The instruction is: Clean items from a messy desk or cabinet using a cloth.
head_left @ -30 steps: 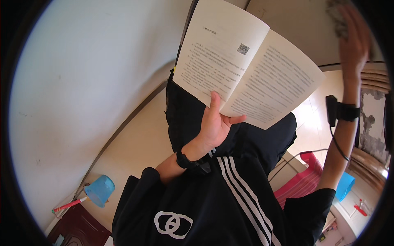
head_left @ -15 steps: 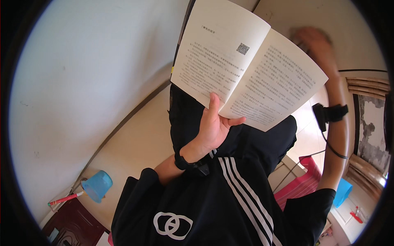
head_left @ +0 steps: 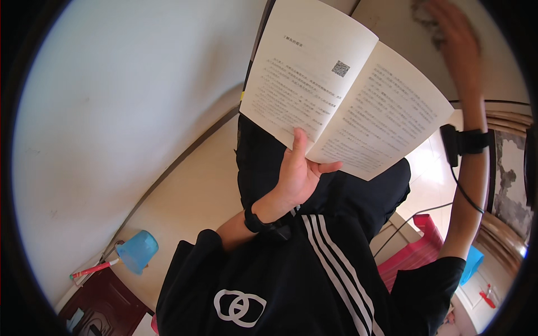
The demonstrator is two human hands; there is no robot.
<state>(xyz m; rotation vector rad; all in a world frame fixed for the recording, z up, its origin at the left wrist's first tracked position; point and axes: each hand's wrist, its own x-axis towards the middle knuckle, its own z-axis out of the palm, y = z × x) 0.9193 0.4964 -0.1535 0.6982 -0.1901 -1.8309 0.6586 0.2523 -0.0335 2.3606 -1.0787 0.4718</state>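
Left hand (head_left: pixel 300 176) is propping an open paperback book (head_left: pixel 344 92) from underneath, thumb pressed up along the center fold. Right hand (head_left: pixel 457 39) is raised up by the wall, off the pages, black wrist strap (head_left: pixel 465 141) on. Blue plastic cup (head_left: pixel 137 251) sits on the floor at lower left

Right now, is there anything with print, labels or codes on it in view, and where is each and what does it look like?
Open book: held up at centre top by the left hand, thumb on the lower edge; cream pages with grey lines of print.
Square code: on the book's left page, near the spine; small, black and white.
Ring emblem: chest of the black shirt, bottom centre; two linked white rings.
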